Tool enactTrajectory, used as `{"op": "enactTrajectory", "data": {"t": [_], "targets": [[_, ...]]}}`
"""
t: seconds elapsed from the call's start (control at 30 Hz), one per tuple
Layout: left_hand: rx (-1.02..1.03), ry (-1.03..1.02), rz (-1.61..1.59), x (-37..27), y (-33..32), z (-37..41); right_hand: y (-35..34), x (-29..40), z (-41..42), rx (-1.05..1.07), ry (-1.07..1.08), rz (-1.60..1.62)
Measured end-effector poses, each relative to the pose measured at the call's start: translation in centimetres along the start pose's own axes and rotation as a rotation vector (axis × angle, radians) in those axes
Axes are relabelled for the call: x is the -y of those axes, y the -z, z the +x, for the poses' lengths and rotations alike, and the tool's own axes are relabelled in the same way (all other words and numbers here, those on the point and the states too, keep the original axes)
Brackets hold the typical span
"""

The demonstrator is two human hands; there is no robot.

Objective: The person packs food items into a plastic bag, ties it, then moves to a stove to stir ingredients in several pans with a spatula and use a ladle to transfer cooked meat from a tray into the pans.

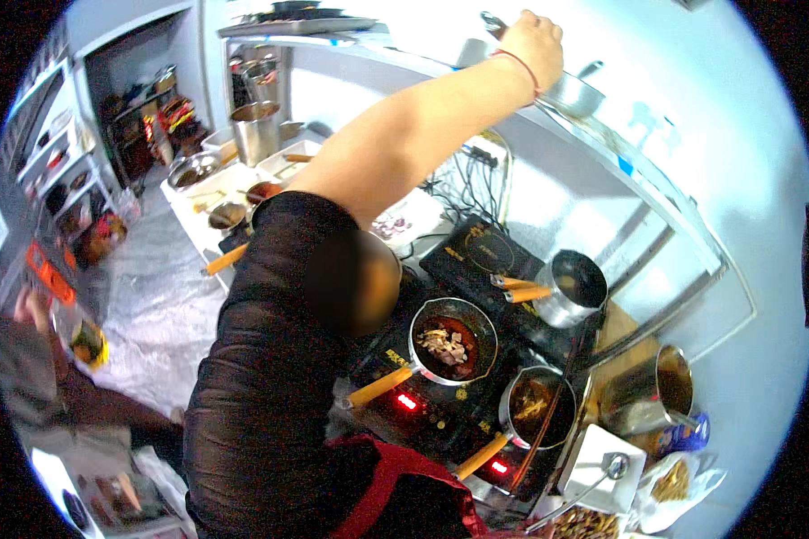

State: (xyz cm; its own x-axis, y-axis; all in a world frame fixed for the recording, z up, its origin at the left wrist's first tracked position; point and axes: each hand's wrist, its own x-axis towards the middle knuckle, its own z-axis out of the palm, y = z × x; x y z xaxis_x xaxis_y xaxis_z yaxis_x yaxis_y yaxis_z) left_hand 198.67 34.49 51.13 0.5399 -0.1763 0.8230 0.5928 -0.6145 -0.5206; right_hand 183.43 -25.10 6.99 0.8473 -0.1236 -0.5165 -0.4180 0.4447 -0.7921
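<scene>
My left arm reaches up to a wall shelf (654, 195). My left hand (538, 50) is there, beside a metal pot (574, 94) and a dark handle (493, 24); the fingers' grip is hidden. My right hand is out of view. Below the arm, a saucepan (487, 370) with a wooden handle stands on a black induction cooker (438, 424) with a lit red display; pale chopped pieces (445, 345) lie in its dark red liquid. Another saucepan (505, 397) holds brown liquid, with wooden chopsticks (536, 441) across it. Two or more wooden handles extend from stacked saucepans (559, 310) behind.
A white square dish (590, 485) with a metal ladle (596, 482) and a tall metal pot (623, 397) stand at right. Cables (472, 178) hang behind the cookers. Bowls and a stockpot (256, 138) fill the left counter. A co-worker's hand (34, 306) shows at far left.
</scene>
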Motion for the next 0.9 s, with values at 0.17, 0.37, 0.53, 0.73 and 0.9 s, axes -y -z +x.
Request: {"op": "enactTrajectory", "data": {"t": [0.17, 0.37, 0.53, 0.73, 0.9], "targets": [[0.249, 0.153, -0.102, 3.4, -0.2, -0.8, -4.4, 2.7, -0.1, 0.036, 0.046, -0.103], [0.474, 0.135, -0.257, 3.9, 0.6, 0.7, -8.7, 5.6, -1.3, 0.062, 0.164, -0.198], [0.504, 0.095, -0.236, 4.5, 1.0, 0.9, -12.5, 8.5, -2.5, 0.114, 0.353, -0.283], [0.371, -0.015, -0.269, 3.0, 1.5, 2.6, -18.1, 13.3, -3.5, 0.307, 0.835, -0.409], [0.428, -0.117, -0.264, 0.4, 3.9, 3.7, -31.9, 17.6, -4.8, 0.608, 0.957, -0.41]]}}
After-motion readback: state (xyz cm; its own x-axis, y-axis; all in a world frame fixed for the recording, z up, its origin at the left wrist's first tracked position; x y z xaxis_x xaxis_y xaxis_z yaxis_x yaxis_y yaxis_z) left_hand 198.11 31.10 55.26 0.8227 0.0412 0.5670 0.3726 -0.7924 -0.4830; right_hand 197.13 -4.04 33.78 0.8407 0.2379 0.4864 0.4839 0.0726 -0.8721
